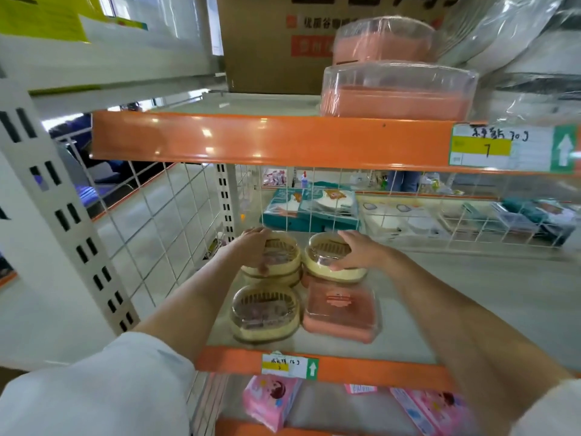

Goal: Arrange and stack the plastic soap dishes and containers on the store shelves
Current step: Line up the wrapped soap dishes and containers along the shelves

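Observation:
On the middle shelf (471, 303) stand several clear-lidded soap dishes. My left hand (254, 247) grips the back left cream oval dish (279, 256), which sits on top of another cream dish. My right hand (355, 251) grips the back right cream oval dish (330, 262). In front of them a third cream oval dish (265, 313) stands at the left and a pink rectangular dish (341, 313) at the right. Two larger pink containers (399, 96) with clear lids are stacked on the upper shelf (251, 138).
White wire mesh (163, 234) closes the shelf's left side and back. A cardboard box (276, 45) stands on the upper shelf, with plastic-wrapped goods (518, 42) at the right. Pink packets (270, 401) lie on the shelf below. Teal boxes (311, 209) sit beyond the mesh.

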The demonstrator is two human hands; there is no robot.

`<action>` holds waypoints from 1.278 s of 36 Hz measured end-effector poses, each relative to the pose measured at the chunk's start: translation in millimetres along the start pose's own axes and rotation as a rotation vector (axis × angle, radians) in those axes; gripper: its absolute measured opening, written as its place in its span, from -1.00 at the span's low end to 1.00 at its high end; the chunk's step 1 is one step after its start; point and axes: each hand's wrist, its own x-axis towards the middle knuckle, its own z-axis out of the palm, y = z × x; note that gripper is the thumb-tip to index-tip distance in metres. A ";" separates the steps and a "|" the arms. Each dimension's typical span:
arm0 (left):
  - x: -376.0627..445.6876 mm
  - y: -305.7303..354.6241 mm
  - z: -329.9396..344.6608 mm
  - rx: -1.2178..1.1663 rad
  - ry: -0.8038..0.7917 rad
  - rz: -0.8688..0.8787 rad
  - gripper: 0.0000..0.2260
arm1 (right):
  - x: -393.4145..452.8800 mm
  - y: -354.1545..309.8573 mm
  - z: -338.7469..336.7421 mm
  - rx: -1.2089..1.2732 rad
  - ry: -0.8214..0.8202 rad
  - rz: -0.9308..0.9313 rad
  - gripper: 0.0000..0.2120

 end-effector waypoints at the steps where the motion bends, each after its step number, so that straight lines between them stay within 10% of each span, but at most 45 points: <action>1: 0.6 0.3 0.1 0.020 -0.001 0.009 -0.16 | 1.7 0.0 -0.6 -0.014 -0.009 0.004 -0.03; 13: -18.8 11.1 5.0 0.147 0.068 0.071 -0.11 | -25.2 -0.6 -3.7 -0.166 0.053 0.056 -0.04; 24: -72.6 55.0 -16.8 0.079 0.114 0.125 -0.64 | -98.6 -22.0 -8.4 -0.296 -0.011 -0.139 -0.44; 46: -233.2 212.2 -101.3 -0.109 0.246 0.348 -0.83 | -318.0 -24.0 -81.1 -0.246 0.211 -0.266 -0.58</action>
